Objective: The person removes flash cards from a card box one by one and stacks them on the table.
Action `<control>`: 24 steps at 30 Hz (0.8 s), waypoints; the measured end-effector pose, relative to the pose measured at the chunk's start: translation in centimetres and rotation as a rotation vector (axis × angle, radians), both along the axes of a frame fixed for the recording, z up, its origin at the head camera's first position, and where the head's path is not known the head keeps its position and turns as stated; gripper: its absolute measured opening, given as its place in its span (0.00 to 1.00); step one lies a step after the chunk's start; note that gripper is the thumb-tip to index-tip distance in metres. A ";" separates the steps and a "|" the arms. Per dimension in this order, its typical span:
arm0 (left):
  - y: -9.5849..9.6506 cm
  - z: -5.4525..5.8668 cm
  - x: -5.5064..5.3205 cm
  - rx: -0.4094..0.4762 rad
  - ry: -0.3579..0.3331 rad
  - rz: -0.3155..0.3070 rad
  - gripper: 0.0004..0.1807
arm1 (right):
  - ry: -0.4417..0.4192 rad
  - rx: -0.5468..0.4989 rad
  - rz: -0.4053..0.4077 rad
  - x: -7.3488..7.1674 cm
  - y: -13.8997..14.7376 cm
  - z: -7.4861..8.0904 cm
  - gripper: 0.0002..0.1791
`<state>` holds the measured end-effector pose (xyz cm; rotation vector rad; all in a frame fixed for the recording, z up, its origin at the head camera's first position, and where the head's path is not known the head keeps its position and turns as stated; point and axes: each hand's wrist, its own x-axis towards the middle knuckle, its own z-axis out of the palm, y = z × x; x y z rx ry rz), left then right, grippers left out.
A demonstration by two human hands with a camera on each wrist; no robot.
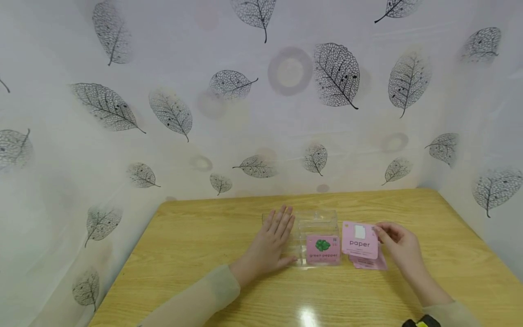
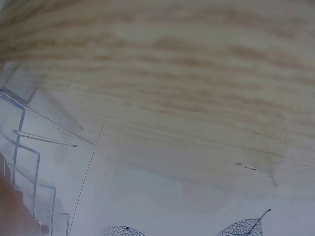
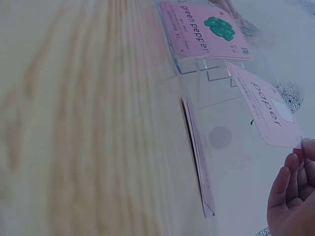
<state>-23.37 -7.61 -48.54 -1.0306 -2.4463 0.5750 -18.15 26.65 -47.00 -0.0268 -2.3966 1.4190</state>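
My right hand pinches a pink flashcard marked "paper" by its upper right corner. In the right wrist view the card is lifted above a few more pink cards lying on the table. To its left stands a clear plastic holder with stepped tiers. A pink "green pepper" flashcard rests in the holder's front right part. My left hand lies with straight fingers on the holder's left part. In the left wrist view only a blurred bit of that hand shows beside the clear tiers.
The wooden table reaches back to a pale curtain printed with leaves, which also hangs at both sides. A black and yellow item sits at the right wrist. A bright reflection glares near the table's front.
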 end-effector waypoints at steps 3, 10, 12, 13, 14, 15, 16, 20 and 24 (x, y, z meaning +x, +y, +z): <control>0.0 0.0 0.0 0.004 0.002 -0.002 0.58 | 0.006 0.011 0.000 0.0 0.2 -0.3 0.16; 0.0 -0.1 -0.1 0.018 0.003 -0.012 0.58 | -0.008 0.020 -0.006 -0.1 0.6 -0.7 0.16; 0.0 -0.1 -0.1 0.023 0.007 -0.016 0.58 | -0.014 0.022 -0.009 0.0 0.7 -0.7 0.16; 0.0 -0.1 -0.1 0.025 0.009 -0.018 0.58 | -0.018 0.024 -0.011 0.0 0.7 -0.7 0.17; -0.1 -0.1 -0.1 0.024 0.012 -0.018 0.58 | -0.023 0.024 -0.010 0.0 0.7 -0.7 0.17; -0.1 -0.1 -0.1 0.022 0.016 -0.018 0.58 | -0.028 0.022 -0.009 0.0 0.7 -0.7 0.17; -0.1 -0.1 -0.1 0.019 0.018 -0.017 0.58 | -0.032 0.021 -0.008 0.0 0.8 -0.7 0.17; -0.1 0.0 -0.1 0.006 0.021 -0.010 0.59 | -0.045 0.018 -0.005 0.1 0.9 -0.8 0.18; 0.0 0.0 -0.1 0.007 0.014 -0.006 0.59 | -0.050 0.022 -0.012 0.1 1.0 -0.9 0.17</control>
